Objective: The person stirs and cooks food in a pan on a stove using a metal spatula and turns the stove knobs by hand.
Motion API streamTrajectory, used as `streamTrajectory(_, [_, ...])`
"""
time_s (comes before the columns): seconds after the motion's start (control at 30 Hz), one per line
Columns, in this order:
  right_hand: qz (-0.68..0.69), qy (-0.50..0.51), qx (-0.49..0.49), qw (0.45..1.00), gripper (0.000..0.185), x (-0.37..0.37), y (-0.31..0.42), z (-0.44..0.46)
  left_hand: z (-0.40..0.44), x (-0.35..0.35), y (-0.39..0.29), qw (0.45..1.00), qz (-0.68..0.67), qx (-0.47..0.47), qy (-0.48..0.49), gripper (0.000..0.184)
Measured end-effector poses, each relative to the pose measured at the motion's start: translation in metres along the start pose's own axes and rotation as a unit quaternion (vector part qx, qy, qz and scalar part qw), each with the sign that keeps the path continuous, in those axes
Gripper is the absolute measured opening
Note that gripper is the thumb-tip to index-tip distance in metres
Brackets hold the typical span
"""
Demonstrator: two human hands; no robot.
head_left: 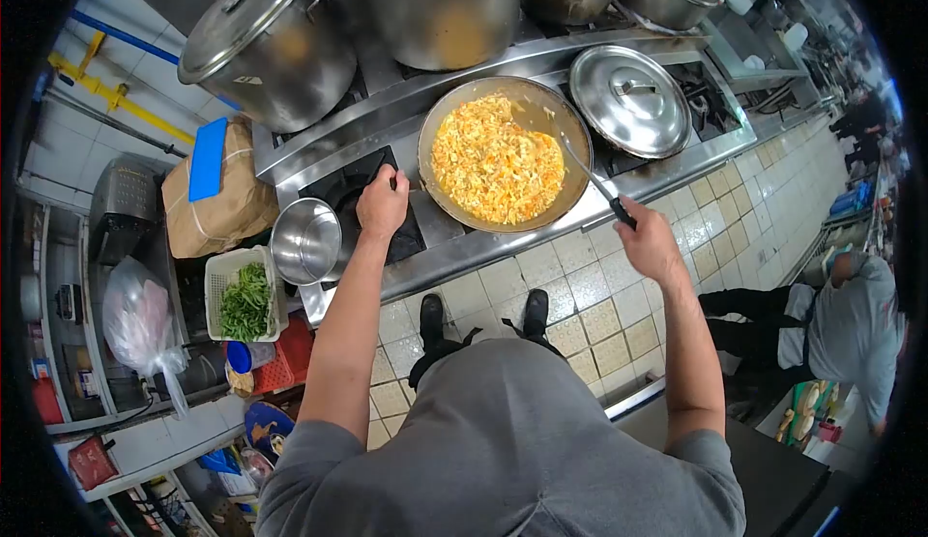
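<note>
A wide frying pan [430,184] sits on the stove, holding a chopped yellow-orange mixture [498,165] that looks like egg or rice with small bits. To the pan's left, my left hand [384,206] is closed in a fist around its dark handle, which is mostly covered by my fingers. My right hand [650,240] grips the black end of a long metal cooking spoon [601,187]. The spoon's shaft crosses the pan's right rim, and its head, inside the pan, is hard to make out.
Behind the pan stand large stockpots [280,63]. A round metal lid [630,102] lies on the right burner. At left are a small steel pot [306,240], a basket of chopped greens [246,300] and a brown package [217,189]. Another person [841,315] works at right.
</note>
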State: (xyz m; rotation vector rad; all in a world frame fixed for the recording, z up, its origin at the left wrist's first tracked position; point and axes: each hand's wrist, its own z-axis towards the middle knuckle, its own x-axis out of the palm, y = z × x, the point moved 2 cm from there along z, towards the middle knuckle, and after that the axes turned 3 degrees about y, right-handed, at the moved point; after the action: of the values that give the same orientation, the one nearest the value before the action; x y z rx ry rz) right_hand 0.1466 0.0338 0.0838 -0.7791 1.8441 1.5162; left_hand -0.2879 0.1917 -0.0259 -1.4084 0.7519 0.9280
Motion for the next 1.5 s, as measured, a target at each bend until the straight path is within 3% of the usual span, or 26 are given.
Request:
streamTrajectory(0.17, [-0.133,-0.047,-0.038,0.989,0.042,0.011,-0.045,0.056,0.003,0.005,0.008,1.0,-0.003,0.012,-0.004,0.03])
streamTrajectory(0.23, [-0.109,-0.02,-0.014,0.994,0.038,0.034,-0.061,0.093,0.005,-0.004,0.0,1.0,0.004,0.009,0.012,0.029])
streamTrajectory(0.3, [-0.056,0.12,-0.096,0.987,0.036,0.062,-0.063,0.126,0.003,-0.004,-0.004,1.0,0.01,0.006,0.025,0.029])
streamTrajectory(0.33, [-0.054,0.121,-0.095,0.987,0.036,0.062,-0.053,0.129,0.003,-0.002,-0.004,1.0,0.016,0.0,0.02,0.029])
streamTrajectory(0.4, [0.143,0.27,0.131,0.943,0.036,0.063,-0.044,0.122,0.002,-0.002,-0.004,1.0,0.025,0.001,0.017,0.029])
streamTrajectory(0.53, [0.21,0.19,0.105,0.953,0.038,0.037,-0.028,0.077,0.003,-0.001,-0.006,1.0,0.008,-0.005,0.011,0.03])
streamTrajectory(0.9, [0.145,0.123,0.018,0.982,0.045,-0.015,-0.003,0.004,0.001,0.002,-0.006,0.999,-0.003,-0.039,0.02,0.032])
streamTrajectory(0.97, [0.051,0.069,-0.027,0.996,0.048,-0.022,0.007,-0.007,0.001,0.002,-0.006,0.999,0.004,-0.047,0.026,0.033])
streamTrajectory(1.07, [0.009,0.042,-0.02,0.999,0.051,-0.029,0.024,-0.024,0.0,0.002,-0.005,0.999,0.005,-0.045,0.027,0.033])
streamTrajectory(1.3, [-0.049,0.033,-0.009,0.998,0.052,-0.064,0.047,-0.057,-0.003,-0.001,-0.007,0.999,-0.005,-0.042,0.03,0.032])
streamTrajectory(1.37, [-0.109,0.02,-0.06,0.992,0.05,-0.067,0.048,-0.065,-0.003,0.001,-0.004,0.999,-0.004,-0.03,0.026,0.032])
streamTrajectory(1.5, [-0.225,0.051,-0.027,0.973,0.046,-0.006,0.035,-0.049,-0.004,0.0,-0.007,0.999,0.023,-0.016,0.021,0.031])
